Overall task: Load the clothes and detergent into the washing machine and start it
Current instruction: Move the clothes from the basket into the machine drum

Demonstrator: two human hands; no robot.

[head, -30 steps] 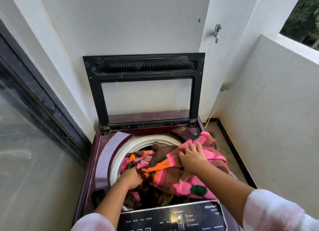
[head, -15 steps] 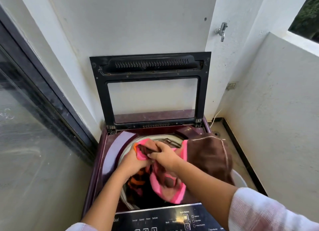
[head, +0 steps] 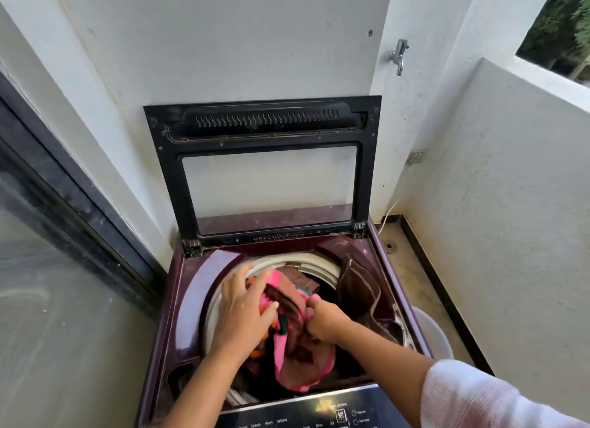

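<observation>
Both forearms reach forward and down from the bottom of the view into the open top of the washer [head: 178,303], whose lid [head: 170,184] stands upright against the wall. The left arm is bare to the frame's edge; the right arm comes from a pale sleeve [head: 479,395].

The left hand [head: 242,309] lies palm down at the left side of the drum [head: 322,264], its fingers pointing toward the back rim. The right hand [head: 325,320] sits just beside it, toward the drum's middle, knuckles up.

The clothes [head: 293,360], a pink, brown and orange bundle, fill the drum mouth under and between the two hands and spill toward the panel [head: 319,411] at the front. A brown cloth [head: 357,287] hangs over the right edge of the opening, beside the right hand; whether it joins the bundle cannot be told.

The left hand is spread nearly flat, fingers fairly straight, pressing on the pink fabric. The right hand is curled into a fist that grips a fold of the clothes.
</observation>
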